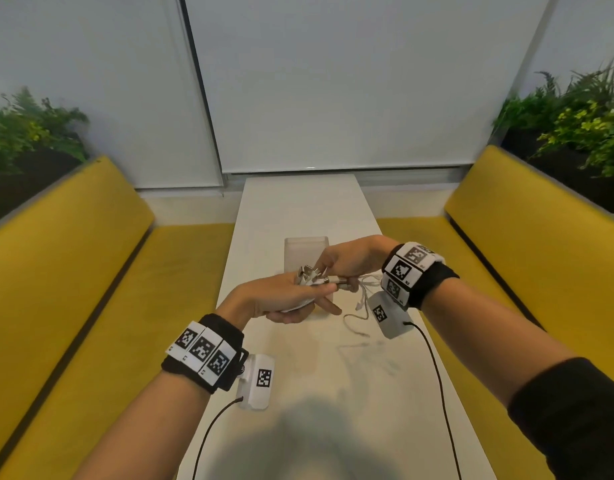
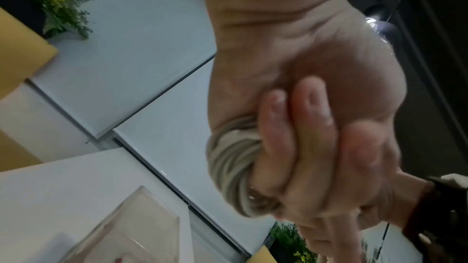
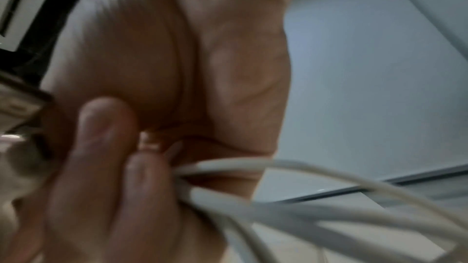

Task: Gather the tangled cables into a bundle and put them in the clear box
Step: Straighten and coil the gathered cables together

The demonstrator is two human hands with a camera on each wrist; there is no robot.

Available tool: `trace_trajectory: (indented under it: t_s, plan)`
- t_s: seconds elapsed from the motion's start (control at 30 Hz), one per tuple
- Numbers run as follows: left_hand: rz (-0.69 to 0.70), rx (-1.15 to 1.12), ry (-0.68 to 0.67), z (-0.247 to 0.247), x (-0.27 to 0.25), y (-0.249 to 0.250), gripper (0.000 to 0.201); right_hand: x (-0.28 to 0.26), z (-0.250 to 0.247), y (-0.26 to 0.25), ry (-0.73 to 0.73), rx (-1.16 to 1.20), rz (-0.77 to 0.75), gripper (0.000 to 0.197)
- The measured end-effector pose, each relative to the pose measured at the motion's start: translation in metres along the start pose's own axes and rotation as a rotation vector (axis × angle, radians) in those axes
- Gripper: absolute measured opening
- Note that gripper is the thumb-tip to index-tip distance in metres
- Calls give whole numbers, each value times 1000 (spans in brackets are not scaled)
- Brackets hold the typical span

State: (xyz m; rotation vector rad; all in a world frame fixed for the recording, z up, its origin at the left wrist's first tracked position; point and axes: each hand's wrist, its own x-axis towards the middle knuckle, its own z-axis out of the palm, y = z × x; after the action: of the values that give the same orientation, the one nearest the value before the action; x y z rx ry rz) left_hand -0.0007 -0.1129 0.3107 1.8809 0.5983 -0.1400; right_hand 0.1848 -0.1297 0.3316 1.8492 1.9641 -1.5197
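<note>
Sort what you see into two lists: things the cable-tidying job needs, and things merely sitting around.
Job: cables, clear box, left hand, right hand.
Around: table, yellow benches, plants, blinds.

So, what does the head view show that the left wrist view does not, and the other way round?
Only the head view shows the right hand pinching the connectors, with loose cable ends trailing to the table. Only the left wrist view shows the left hand's fingers curled round the coiled cables. Both show the clear box, still holding no cables.
</note>
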Motion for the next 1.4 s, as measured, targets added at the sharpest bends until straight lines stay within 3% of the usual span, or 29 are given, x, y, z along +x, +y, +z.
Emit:
trace_trajectory:
  t_s: [0.1, 0.2, 0.23, 0.3, 0.37, 0.43, 0.63, 0.73, 0.93, 1.2, 1.4]
  plan:
    - [-55, 55, 38, 4, 5, -6, 61, -4, 2, 1, -15, 120, -12, 26]
    - [-3, 40, 115, 12, 10, -8, 46, -10, -2, -1, 17, 215, -51, 29]
    - [37, 25, 179, 13, 11, -7, 41, -12, -4, 0, 45, 273, -80, 29]
    - [102, 2, 309, 15, 11, -6, 53, -13, -8, 5, 60, 487, -113, 31]
    - [109, -47, 453, 15, 11, -10, 62, -12, -8, 10, 58, 731, -115, 32]
    - [87, -173, 597, 11, 17, -16, 58, -9, -5, 13, 97, 850, -124, 32]
    - [34, -428, 833, 3, 40, -12, 61, -1, 19, -5, 149, 761, -255, 30]
    - [40, -521, 903, 0, 44, 1, 49, 4, 24, -11, 162, 829, -296, 27]
    - [204, -734, 1009, -11, 46, 17, 35, 8, 31, -11, 175, 882, -452, 40]
    - [441, -922, 885, -19, 34, 36, 35, 11, 36, -4, 84, 970, -541, 45]
    - [534, -998, 728, -25, 24, 43, 49, 21, 48, -1, 129, 659, -471, 60]
